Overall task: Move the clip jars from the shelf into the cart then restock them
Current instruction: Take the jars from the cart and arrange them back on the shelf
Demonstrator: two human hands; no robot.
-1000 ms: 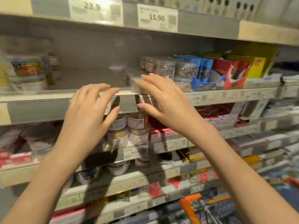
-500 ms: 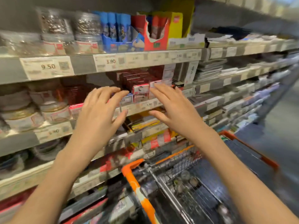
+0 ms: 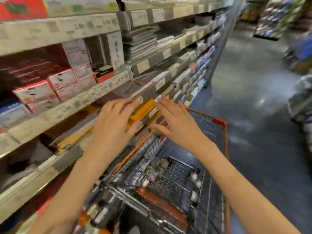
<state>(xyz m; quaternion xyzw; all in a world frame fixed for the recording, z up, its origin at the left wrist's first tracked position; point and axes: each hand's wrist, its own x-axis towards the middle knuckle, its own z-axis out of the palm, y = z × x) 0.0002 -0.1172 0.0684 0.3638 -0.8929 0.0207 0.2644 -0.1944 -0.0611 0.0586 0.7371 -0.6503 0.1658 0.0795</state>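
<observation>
Both hands hover empty with fingers spread — the left hand [image 3: 114, 122] nearer the shelf [image 3: 70, 105], the right hand [image 3: 177, 122] beside it — seemingly poised to reach for the blurred clip jars [image 3: 157, 168] lying below them in the cart [image 3: 219, 123].

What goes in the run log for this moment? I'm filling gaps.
left hand: open, empty | right hand: open, empty | both raised above cart | small jars lie in cart

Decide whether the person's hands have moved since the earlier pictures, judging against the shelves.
Yes. The left hand and right hand, both empty, have dropped from the jar shelf to lower shelves, above the cart.
</observation>
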